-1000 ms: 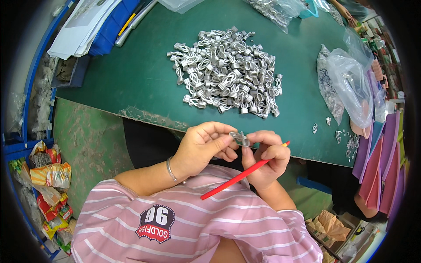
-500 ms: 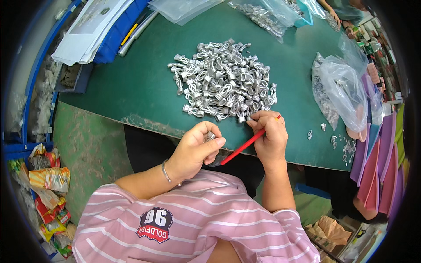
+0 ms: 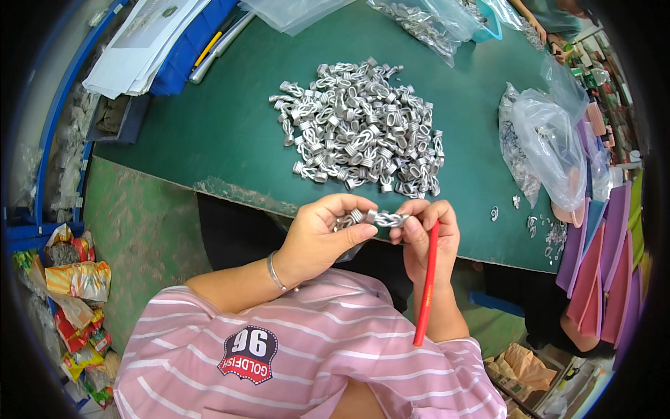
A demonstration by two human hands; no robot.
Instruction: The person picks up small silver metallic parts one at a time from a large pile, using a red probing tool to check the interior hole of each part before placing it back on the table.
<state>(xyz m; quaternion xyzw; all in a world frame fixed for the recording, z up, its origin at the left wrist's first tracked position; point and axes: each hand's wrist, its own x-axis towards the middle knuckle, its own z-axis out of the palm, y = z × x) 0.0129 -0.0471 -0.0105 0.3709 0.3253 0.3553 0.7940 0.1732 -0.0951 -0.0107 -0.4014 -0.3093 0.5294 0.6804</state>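
Just off the table's near edge, my left hand (image 3: pixel 324 230) is closed around one or more silver pieces with ribbed collars, partly hidden by the fingers. Between my two hands lies a silver twisted-loop piece with a ribbed collar (image 3: pixel 386 219). My left fingertips meet its collar end, while my right hand (image 3: pixel 430 234) pinches the far end of its loop. A slim red stick, like a marker or pencil (image 3: pixel 427 286), is also tucked in my right hand and points down toward my body. Beyond both hands sits a large pile of similar silver pieces (image 3: pixel 363 129).
The green table (image 3: pixel 230 150) carries a clear plastic bag (image 3: pixel 548 143) and small loose metal bits (image 3: pixel 556 236) at right. A blue bin with papers (image 3: pixel 178 66) stands at far left. Another person's hand (image 3: pixel 536 31) shows at far right, near a light-blue basket (image 3: pixel 488 24).
My right hand has drawn back from the pile's near edge with a silver piece and met my left hand. The red stick has swung from slanting left to nearly upright.
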